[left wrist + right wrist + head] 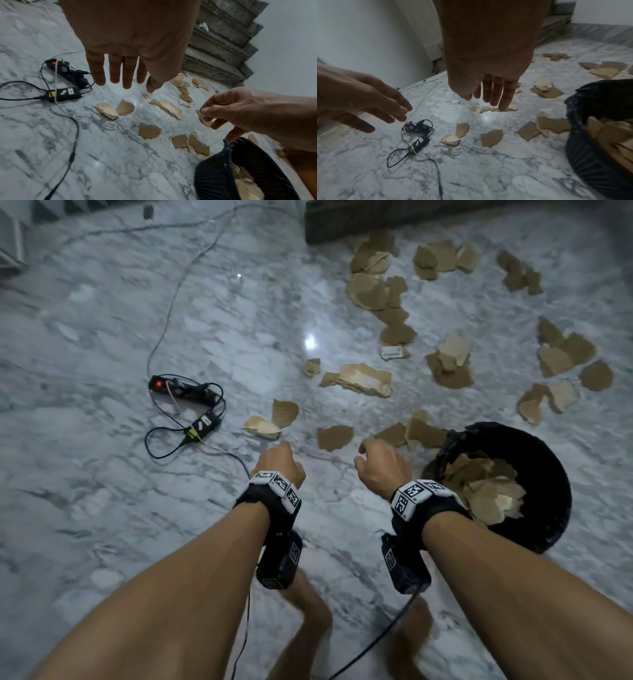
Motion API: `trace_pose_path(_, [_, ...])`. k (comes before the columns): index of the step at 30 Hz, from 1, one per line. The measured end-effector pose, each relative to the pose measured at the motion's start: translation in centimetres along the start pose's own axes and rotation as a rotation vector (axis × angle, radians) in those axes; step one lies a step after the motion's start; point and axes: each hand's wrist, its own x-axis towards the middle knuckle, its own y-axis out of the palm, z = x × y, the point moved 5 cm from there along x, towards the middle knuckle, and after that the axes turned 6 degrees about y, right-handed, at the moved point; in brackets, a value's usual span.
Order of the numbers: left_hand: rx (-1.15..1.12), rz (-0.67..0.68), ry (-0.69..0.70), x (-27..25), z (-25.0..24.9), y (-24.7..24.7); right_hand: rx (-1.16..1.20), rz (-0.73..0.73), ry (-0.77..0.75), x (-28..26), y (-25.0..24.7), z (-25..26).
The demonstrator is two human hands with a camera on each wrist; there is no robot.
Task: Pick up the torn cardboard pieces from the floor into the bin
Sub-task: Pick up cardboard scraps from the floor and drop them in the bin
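Both empty: left hand (279, 462) and right hand (382, 465), fingers loosely spread, poised mid-frame over scraps (335, 437); bin (548, 474) lower right, within reach.

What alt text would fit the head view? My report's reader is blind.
Two empty hands, left hand and right hand, hover above a marble floor strewn with torn cardboard pieces; a black bin at right holds some.

A home: marble floor (102, 508), stone stairs (221, 44) (indoors).
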Motion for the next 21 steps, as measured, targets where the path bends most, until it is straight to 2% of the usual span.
trace_pose_path(4, [-0.001,-0.019,-0.022,2.6,4.7,-1.7,-0.047,0.019,-0.029,2.7,1.8,5.0])
trace_pose_path(9, [0.018,-0.037,-0.009,7.3,7.5,-2.6,-0.093,0.043,-0.081,7.6,3.9,7.8])
trace_pose_path(15, [0.071,-0.042,0.01,14.7,8.6,-0.9,-0.142,0.102,-0.058,14.8,7.9,6.8])
trace_pose_path(21, [0.196,0.041,0.055,24.2,10.6,4.7,-0.198,0.13,-0.028,22.9,14.2,4.4])
